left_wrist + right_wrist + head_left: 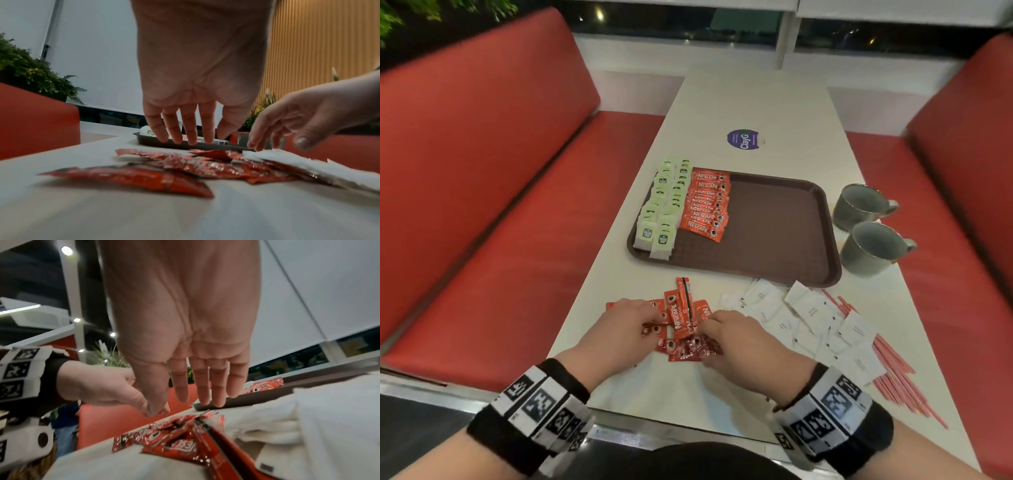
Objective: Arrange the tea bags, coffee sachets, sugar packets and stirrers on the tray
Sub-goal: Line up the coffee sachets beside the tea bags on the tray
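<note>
Head view shows the long white table (753, 102) first, then the brown tray (774, 233) on it, with 2 rows of green tea bags (661, 205) and 1 row of red coffee sachets (707, 205) already lined up along its left side; the rest of the tray is bare. 2 grey cups (866, 226) stand just beside its right edge.

Nearer the person, white sugar packets (808, 318) lie scattered, with pink stirrers (893, 370) partly under them.

Smaller again is the loose heap of coffee sachets (681, 325) just short of the tray. Both hands are over it: the left hand (626, 325) and right hand (736, 332) have fingers spread and nearly straight, tips down toward the foil, gripping nothing that I can see.

Those sachets look light, thin and glossy, so I would expect them to slide and fan apart when pushed. Best, I think, to square several together flat, then pinch the stack by its long edges.
</note>
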Demonstrator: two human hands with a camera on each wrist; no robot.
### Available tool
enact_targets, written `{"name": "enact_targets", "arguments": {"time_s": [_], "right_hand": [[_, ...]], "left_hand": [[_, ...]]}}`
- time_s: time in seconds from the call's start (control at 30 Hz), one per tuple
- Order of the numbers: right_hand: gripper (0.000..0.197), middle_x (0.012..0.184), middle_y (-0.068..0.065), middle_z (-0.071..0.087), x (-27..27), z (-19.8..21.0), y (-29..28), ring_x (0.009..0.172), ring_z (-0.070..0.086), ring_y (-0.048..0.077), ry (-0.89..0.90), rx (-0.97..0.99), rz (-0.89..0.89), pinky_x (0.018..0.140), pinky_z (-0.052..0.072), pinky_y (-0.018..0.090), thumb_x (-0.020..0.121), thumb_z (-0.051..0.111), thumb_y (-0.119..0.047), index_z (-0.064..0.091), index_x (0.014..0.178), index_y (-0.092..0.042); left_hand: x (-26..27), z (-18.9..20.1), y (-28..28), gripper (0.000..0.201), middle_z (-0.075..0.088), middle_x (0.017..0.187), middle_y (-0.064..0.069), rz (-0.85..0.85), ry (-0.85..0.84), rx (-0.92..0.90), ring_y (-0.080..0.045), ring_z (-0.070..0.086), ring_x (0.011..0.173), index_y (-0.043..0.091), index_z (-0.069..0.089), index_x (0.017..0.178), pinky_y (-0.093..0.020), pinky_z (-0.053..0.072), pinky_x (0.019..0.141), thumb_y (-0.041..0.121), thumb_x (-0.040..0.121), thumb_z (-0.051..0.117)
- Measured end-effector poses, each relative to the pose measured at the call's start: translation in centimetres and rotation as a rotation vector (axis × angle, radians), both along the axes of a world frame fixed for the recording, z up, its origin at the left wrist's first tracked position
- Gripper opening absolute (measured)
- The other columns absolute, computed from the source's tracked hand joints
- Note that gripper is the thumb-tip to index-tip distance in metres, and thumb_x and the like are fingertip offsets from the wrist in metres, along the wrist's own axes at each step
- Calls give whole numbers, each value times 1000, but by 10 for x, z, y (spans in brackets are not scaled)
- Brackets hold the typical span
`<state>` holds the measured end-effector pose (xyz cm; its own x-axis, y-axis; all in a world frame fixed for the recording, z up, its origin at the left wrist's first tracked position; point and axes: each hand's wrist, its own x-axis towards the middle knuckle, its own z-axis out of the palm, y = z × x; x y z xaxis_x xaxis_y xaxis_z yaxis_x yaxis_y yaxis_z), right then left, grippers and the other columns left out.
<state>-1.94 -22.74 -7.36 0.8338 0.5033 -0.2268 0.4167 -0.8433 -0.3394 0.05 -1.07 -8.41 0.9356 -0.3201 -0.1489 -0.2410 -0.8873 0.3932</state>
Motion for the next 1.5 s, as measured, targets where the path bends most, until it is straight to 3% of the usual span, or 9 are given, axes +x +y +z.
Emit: {"name": "enact_targets", "arguments": {"time_s": [0.17, 0.3, 0.63, 0.73, 0.9, 1.03, 1.17, 1.37, 1.5], "right_hand": [[42, 124, -7, 53, -18, 5, -32, 116, 47, 15, 8, 135, -136, 99, 38, 31, 89, 59, -40, 53, 128, -26], [41, 125, -10, 53, -24, 3, -49, 117, 46, 13, 11, 143, -204, 100, 37, 28, 89, 57, -42, 54, 127, -27], [40, 125, -10, 53, -27, 6, -57, 118, 45, 12, 28, 165, -218, 101, 36, 26, 89, 56, -42, 55, 126, -27], [39, 125, -10, 53, -28, 9, -62, 118, 45, 12, 24, 182, -244, 101, 36, 26, 90, 55, -43, 56, 125, -27], [39, 125, -11, 52, -31, 15, -68, 118, 43, 10, 32, 169, -278, 101, 35, 25, 90, 54, -43, 54, 126, -28], [39, 126, -13, 50, -36, 15, -65, 119, 43, 8, 62, 159, -281, 102, 34, 23, 90, 55, -44, 53, 126, -30], [39, 125, -14, 50, -38, 14, -61, 118, 44, 6, 95, 169, -305, 101, 34, 22, 89, 56, -45, 53, 125, -31], [37, 123, -17, 50, -36, 21, -56, 117, 44, 3, 103, 175, -361, 99, 34, 18, 90, 55, -45, 53, 125, -33], [31, 114, -20, 54, -26, 30, -48, 105, 51, -2, 140, 218, -443, 87, 37, 13, 89, 59, -42, 57, 119, -33]], "left_hand": [[11, 13, -35, 28, 64, 104, 5, 108, 7, -78, -13, 56, 99, 20, 62, 110, -24, 43, 82, 39, 93, 50], [24, 10, -62, 39, 62, 100, -2, 160, 68, 27, -19, 60, 90, 18, 49, 113, -27, 46, 69, 50, 91, 49], [45, 6, -82, 24, 60, 90, -1, 225, 201, 24, -18, 58, 81, 16, 49, 106, -26, 50, 67, 9, 84, 57], [48, 7, -82, 25, 59, 89, 0, 258, 221, 27, -17, 59, 83, 15, 51, 106, -27, 52, 69, 11, 83, 59], [48, 8, -88, 36, 60, 105, 0, 236, 211, 38, -14, 55, 85, 15, 48, 113, -23, 44, 68, 33, 86, 62], [52, 6, -92, 31, 62, 101, -6, 203, 228, 61, -21, 59, 88, 12, 46, 113, -26, 46, 66, 11, 83, 56], [53, 9, -85, 26, 63, 102, -10, 212, 253, 33, -24, 61, 91, 11, 48, 109, -31, 51, 72, 4, 84, 50], [54, 15, -64, 30, 61, 112, -7, 221, 286, -6, -20, 59, 92, 14, 50, 122, -25, 45, 68, 10, 92, 50], [43, 28, -45, 31, 61, 96, 4, 168, 295, -135, -9, 60, 77, 22, 50, 123, -20, 44, 58, 15, 93, 52]]}}
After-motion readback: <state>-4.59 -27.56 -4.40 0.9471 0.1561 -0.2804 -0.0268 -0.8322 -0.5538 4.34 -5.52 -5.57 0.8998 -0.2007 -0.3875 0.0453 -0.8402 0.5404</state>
